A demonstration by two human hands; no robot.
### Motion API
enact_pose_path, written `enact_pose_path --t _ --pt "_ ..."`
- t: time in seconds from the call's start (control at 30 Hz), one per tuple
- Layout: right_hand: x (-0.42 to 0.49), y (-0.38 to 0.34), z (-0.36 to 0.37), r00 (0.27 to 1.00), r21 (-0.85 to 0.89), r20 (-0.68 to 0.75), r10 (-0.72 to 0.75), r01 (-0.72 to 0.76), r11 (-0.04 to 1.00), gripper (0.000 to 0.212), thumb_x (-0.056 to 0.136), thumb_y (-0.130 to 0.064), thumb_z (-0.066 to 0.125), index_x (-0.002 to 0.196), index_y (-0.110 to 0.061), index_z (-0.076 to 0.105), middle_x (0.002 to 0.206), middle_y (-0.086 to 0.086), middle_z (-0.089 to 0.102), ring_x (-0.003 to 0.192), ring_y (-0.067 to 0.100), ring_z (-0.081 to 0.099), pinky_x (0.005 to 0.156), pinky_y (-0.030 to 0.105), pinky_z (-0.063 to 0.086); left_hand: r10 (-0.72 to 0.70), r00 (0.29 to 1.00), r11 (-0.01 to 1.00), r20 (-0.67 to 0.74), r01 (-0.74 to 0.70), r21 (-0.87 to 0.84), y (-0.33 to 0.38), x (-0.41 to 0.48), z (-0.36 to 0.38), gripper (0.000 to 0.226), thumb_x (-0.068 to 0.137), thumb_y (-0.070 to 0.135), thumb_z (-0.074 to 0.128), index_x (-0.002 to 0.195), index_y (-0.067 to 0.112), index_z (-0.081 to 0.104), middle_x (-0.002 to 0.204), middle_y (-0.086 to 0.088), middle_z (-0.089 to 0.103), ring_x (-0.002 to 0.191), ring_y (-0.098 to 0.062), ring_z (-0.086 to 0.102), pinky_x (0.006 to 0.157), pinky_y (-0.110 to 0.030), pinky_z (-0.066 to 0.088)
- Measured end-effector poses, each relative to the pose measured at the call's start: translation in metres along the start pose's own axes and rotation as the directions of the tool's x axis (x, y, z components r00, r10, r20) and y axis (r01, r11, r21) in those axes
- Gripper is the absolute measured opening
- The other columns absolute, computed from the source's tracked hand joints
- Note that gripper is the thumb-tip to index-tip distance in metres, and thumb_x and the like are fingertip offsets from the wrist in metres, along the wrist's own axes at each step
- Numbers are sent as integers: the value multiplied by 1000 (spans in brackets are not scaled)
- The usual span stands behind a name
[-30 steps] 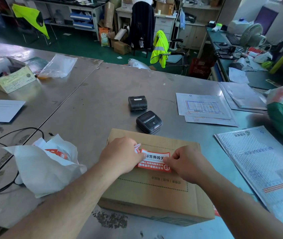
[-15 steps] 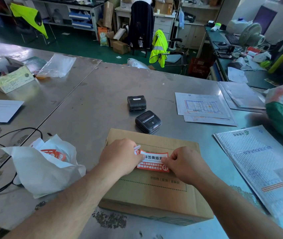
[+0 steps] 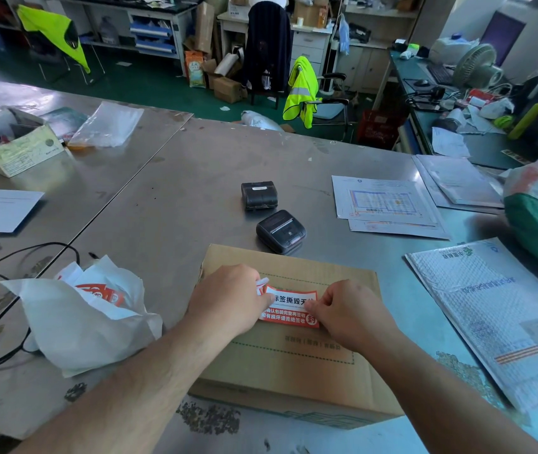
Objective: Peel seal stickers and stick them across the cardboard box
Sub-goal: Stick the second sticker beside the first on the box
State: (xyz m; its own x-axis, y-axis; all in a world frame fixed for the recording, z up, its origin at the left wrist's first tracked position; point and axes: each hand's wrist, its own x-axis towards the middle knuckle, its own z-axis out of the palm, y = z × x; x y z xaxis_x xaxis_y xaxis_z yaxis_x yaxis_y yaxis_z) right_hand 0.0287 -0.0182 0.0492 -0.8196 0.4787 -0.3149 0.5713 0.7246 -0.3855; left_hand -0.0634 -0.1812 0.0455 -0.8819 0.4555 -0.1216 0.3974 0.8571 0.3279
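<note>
A brown cardboard box (image 3: 293, 368) lies flat on the steel table in front of me. A red and white seal sticker (image 3: 290, 308) lies on its top, near the far half. My left hand (image 3: 228, 299) pinches the sticker's left end, where a bit of white backing curls up. My right hand (image 3: 346, 312) pinches its right end with thumb and forefinger. Both hands rest on the box top. A crumpled white bag (image 3: 80, 316) with more red stickers inside sits to the left of the box.
Two small black label printers (image 3: 280, 231) (image 3: 258, 195) stand just beyond the box. Printed sheets (image 3: 385, 204) and a bubble mailer (image 3: 497, 316) lie to the right, a black cable (image 3: 8, 267) and an open carton (image 3: 8, 142) to the left.
The sticker has dropped a little lower and flatter onto the box top. Both hands stay at its two ends with barely any shift.
</note>
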Motion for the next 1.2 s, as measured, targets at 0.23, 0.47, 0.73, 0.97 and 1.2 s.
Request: enact_pose_path --t 0.23,0.47,0.73,0.97,1.2 --pt "-1 0 0 1000 -17 4 -6 6 1000 40 92 -49 60 71 -16 65 73 1 71 70 19 68 55 27 45 3 1000 999 12 -4 37 1 -1 2 41 85 50 60 64 18 46 67 5 54 64 -20 53 49 -27 32" --pt "1 -1 1 1000 -70 20 -1 2 998 35 92 -51 59 81 -17 63 81 1 69 71 17 65 54 26 44 6 1000 999 6 -6 54 1 0 3 41 85 53 61 66 19 48 69 5 56 64 -19 54 49 -27 34" --pt "7 6 -2 998 -107 46 46 -41 993 44 87 -57 63 71 -17 52 69 2 60 63 20 58 48 27 36 -12 1000 998 3 12 55 -6 2 5 50 84 61 58 63 20 38 66 7 45 62 -18 46 49 -28 28" --pt "18 0 -3 988 -78 79 132 -126 989 53 93 -59 50 72 -11 58 53 5 60 47 18 62 54 26 48 -40 998 998 -44 43 56 -5 11 5 55 86 63 53 60 19 34 62 7 41 64 -21 46 50 -28 27" --pt "10 0 -12 989 -115 136 61 -45 992 49 91 -58 57 71 -13 57 52 4 63 45 17 62 49 25 44 -23 1000 996 -19 24 84 -11 13 0 58 81 67 58 60 19 33 65 7 41 68 -22 47 51 -28 27"
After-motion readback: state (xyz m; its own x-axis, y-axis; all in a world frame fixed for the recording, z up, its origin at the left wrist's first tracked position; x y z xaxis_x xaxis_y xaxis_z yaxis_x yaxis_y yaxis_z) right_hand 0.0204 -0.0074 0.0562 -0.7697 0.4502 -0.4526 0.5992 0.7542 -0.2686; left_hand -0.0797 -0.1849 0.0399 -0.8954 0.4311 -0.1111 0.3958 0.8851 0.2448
